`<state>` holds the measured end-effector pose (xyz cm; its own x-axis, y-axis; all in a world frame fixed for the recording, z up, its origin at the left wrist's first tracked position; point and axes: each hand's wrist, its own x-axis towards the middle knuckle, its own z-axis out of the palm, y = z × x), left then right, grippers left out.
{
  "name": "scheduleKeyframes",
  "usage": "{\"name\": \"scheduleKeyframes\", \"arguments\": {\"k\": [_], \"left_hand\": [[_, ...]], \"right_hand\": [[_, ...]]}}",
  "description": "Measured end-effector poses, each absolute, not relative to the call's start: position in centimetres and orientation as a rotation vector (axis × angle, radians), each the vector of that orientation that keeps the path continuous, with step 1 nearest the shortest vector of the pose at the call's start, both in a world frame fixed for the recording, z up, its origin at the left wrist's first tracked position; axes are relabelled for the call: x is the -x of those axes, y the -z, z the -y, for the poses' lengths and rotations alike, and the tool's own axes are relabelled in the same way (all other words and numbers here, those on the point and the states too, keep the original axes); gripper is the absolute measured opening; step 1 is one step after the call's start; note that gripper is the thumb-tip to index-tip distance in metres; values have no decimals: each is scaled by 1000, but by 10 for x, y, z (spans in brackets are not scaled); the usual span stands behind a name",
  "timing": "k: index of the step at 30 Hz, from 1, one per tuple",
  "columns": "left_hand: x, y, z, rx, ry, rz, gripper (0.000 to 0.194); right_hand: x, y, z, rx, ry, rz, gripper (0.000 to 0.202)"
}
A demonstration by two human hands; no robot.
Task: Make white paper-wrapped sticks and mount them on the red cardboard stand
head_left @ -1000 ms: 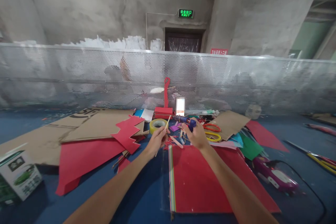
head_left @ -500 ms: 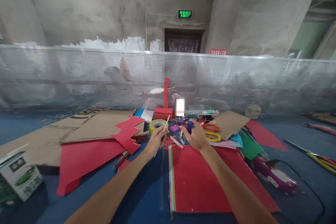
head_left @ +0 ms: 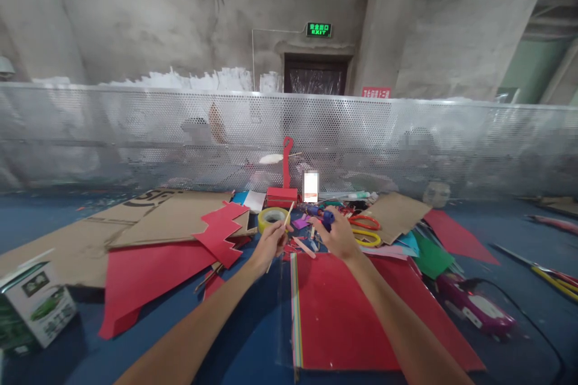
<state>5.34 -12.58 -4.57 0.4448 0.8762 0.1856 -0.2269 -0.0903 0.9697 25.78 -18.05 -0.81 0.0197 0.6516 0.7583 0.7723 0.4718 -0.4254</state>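
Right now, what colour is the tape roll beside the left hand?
Yellow: the tape roll, clearest in the head view.

Both bare forearms are reaching forward and converging near the middle. The left hand [head_left: 267, 245] is curling its fingers into a pinching grip, thumb pressing against forefinger. The right hand [head_left: 339, 236] is closing loosely, its back facing up.

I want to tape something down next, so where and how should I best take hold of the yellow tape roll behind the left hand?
Likely pinch the tape roll across its ring wall, one finger in the open core, coming from above. It lies flat with the hole facing up. Approach from its left, cardboard side, since the left hand and its stick crowd the right.
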Motion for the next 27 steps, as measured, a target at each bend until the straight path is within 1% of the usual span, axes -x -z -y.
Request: {"name": "scheduleKeyframes", "arguments": {"k": [4, 9, 14, 19, 27], "left_hand": [[-53, 45, 125, -1337, -1051, -639, 32], [-53, 39, 128, -1352, -1067, -629, 32], [-53, 37, 132, -1388, -1066, -671, 34], [-53, 37, 132, -1388, -1058, -654, 35], [-54, 37, 132, -1383, -1064, -653, 34]], "right_hand": [[-257, 9, 181, 1182, 147, 1776, 21], [-256, 10, 180, 1163, 179, 1829, 19], [-257, 12, 178, 1183, 271, 1795, 24], [-259, 11, 179, 1282, 284, 1651, 28], [-259, 11, 180, 1251, 327, 1702, 26]]}}
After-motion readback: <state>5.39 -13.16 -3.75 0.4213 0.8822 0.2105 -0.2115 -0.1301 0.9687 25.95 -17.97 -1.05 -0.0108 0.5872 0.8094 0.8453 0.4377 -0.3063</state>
